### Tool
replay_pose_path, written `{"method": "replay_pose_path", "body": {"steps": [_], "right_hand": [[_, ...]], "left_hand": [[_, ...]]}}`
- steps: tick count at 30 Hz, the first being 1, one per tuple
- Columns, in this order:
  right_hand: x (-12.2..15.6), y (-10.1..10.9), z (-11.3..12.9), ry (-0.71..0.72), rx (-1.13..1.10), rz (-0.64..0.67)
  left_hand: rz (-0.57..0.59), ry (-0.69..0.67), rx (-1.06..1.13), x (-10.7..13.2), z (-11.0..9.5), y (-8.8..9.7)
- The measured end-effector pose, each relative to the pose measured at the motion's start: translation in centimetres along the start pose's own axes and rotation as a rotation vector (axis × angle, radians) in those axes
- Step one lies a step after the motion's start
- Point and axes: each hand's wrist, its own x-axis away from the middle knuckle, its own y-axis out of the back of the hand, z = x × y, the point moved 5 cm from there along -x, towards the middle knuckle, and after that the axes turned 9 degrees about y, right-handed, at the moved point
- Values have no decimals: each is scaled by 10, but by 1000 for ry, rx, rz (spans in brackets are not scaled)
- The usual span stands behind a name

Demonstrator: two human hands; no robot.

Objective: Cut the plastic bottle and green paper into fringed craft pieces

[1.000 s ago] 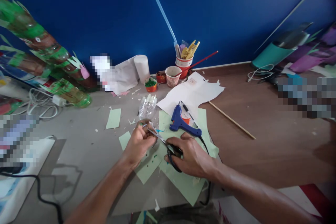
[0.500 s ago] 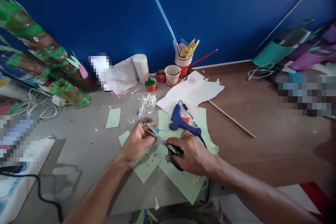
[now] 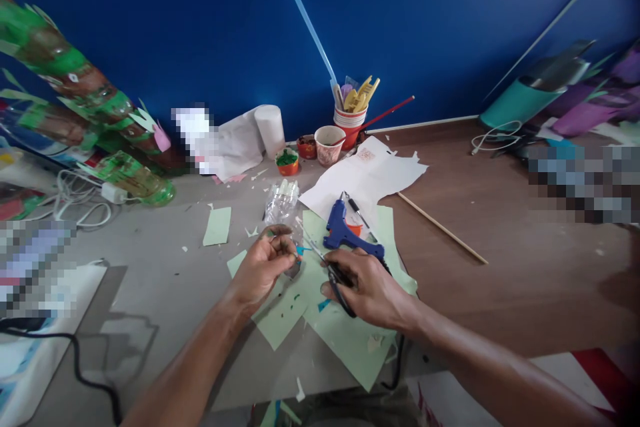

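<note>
My left hand (image 3: 263, 263) is closed in a pinch, thumb against fingertips. Whatever lies in the pinch is too small to make out, and the fingertips look smudged dark. Black-handled scissors (image 3: 341, 290) sit in my right hand (image 3: 373, 287), their blades pointing up and left, just right of my left fingers and apart from them. Beneath both hands lie pale green paper sheets (image 3: 345, 353) with small blue scraps. A blue glue gun (image 3: 343, 230) rests on the paper just beyond my right hand. Crumpled clear plastic (image 3: 281, 203) lies beyond my left hand.
White paper (image 3: 360, 170), a pen (image 3: 357, 210) and a wooden stick (image 3: 443, 227) lie around the glue gun. Farther back stand paint cups (image 3: 287, 161), a paper cup (image 3: 330, 147) and a tissue roll (image 3: 270, 130). Painted bottles (image 3: 90, 83) lean at left; a cable (image 3: 75, 353) runs below.
The scissors have drawn back from my left fingers toward the right and their blades now look closer together. My left hand stays in nearly the same place, its fingers more curled.
</note>
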Motion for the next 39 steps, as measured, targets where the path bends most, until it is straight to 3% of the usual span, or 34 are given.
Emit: {"method": "replay_pose_path", "body": {"steps": [8,13,18,25,39], "right_hand": [[1,-9,0,-9,-71,-57],[3,-15,-11,-95,-388,-266],[2,-11,-10,-43,-625,-448],[1,-21,-15,-34,-413,-317],[2,-18,-15,-6,-179,-350]], "left_hand": [[-24,61,211,0,3,-8],[27,100,225,0,14,-14],[77,150,153,2,25,-23],[84,190,177,5,26,-28],[94,162,105,6,26,-28]]}}
